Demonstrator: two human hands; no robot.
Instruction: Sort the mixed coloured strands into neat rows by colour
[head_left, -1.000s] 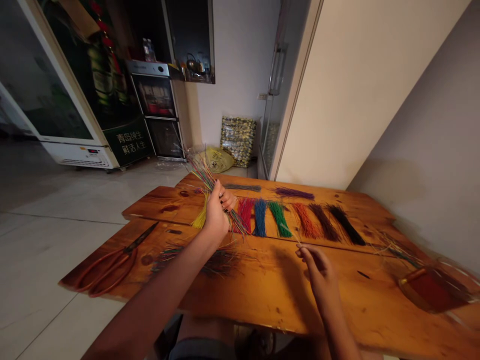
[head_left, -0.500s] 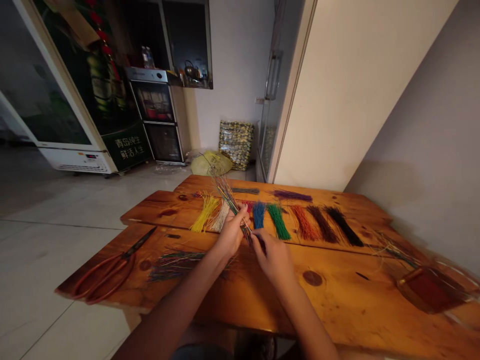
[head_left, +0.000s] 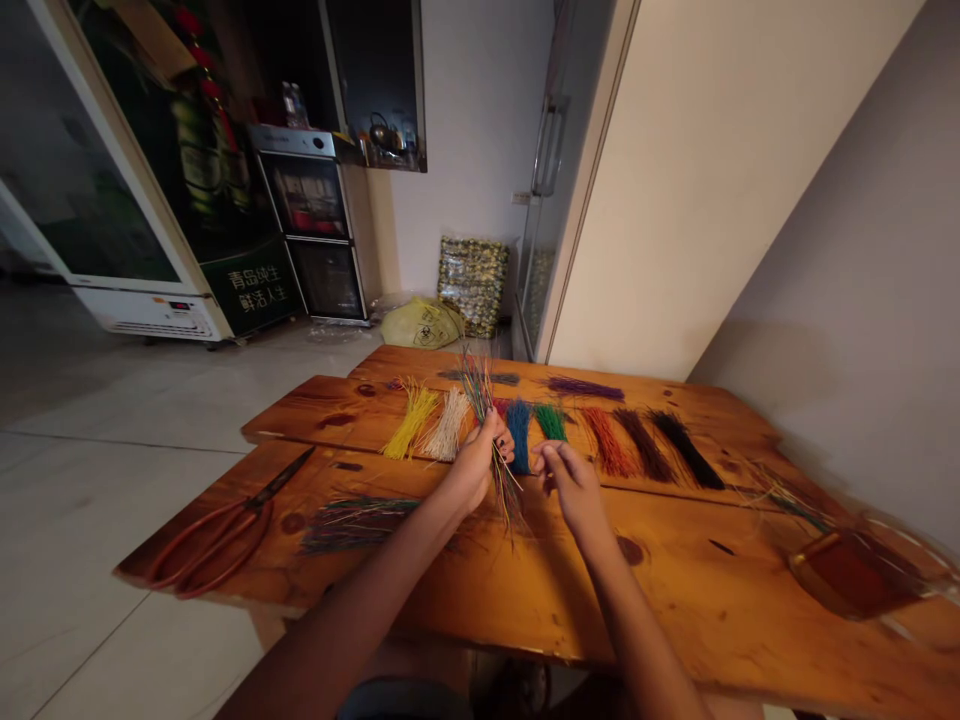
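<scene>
My left hand (head_left: 484, 458) is closed round the middle of a bundle of mixed-colour strands (head_left: 504, 490), whose ends fan out above and below the fist. To its right, my right hand (head_left: 568, 478) is raised over the table near the green bundle (head_left: 551, 421), thumb and fingers pressed together; whether a thin strand is between them is too small to tell. Behind the hands lie yellow (head_left: 410, 422), white (head_left: 448, 425), blue (head_left: 518, 435), orange (head_left: 608, 441), brown (head_left: 645, 447) and black (head_left: 688, 450) bundles. A red one is partly hidden by my left hand.
Red-handled scissors (head_left: 217, 540) lie on the wooden table (head_left: 480, 590) at the left. Beside my left forearm is a mixed pile of strands (head_left: 356, 524). A purple bundle (head_left: 585, 388) lies farther back. A glass container of reddish-brown liquid (head_left: 855, 572) stands at the right.
My right hand has moved off the held bundle, up and to the right. The bundle in my left hand now stands more upright, its lower ends spread and in view.
</scene>
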